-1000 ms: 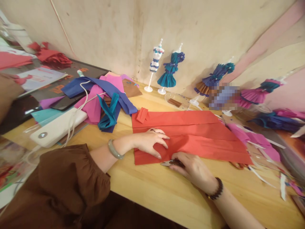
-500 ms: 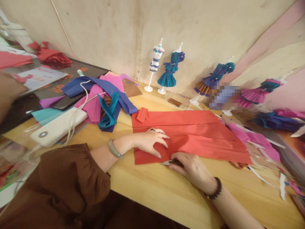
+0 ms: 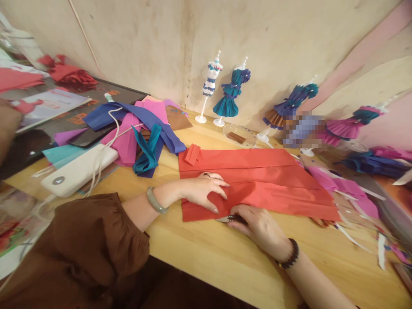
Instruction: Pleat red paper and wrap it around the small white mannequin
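A large sheet of red paper lies creased on the wooden table. My left hand rests on its near left part, fingers spread and pressing it flat. My right hand sits at the sheet's near edge, fingers curled round a small pair of scissors whose metal tip points left under the paper's edge. A small folded red piece lies on the sheet's far left corner.
A heap of blue, teal and pink paper and a white power bank with cable lie to the left. Small mannequins in paper dresses stand along the wall. A clear dish and pink scraps lie right.
Hardly anything differs: both hands stay on the red sheet, and the scissors' tip has slid slightly further under the paper's near edge.
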A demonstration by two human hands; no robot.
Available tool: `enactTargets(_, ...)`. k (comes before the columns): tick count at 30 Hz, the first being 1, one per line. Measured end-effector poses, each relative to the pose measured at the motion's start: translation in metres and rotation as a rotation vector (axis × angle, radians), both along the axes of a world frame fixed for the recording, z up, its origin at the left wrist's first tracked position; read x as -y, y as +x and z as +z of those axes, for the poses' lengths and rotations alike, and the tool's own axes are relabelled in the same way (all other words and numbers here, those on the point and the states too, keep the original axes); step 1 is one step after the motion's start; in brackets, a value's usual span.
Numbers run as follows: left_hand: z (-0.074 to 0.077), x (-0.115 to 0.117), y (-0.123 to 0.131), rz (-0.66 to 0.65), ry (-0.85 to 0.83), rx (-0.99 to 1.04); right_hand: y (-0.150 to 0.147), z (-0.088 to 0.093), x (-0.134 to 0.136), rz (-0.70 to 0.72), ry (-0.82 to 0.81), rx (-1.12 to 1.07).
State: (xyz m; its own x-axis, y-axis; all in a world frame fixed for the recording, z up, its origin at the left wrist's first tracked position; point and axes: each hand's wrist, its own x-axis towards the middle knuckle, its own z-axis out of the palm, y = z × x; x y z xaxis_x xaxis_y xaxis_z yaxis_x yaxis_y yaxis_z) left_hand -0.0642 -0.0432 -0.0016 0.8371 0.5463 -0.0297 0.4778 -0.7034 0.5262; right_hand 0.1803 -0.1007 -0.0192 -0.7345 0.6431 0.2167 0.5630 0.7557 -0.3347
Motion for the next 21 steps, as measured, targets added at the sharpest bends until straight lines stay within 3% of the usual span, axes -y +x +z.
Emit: enactTargets(21, 0.0004, 0.0001, 0.0006, -0.002, -0.013, -0.002, -0.0045, -0.0009, 0.0013, 0.008, -0.004, 0.003)
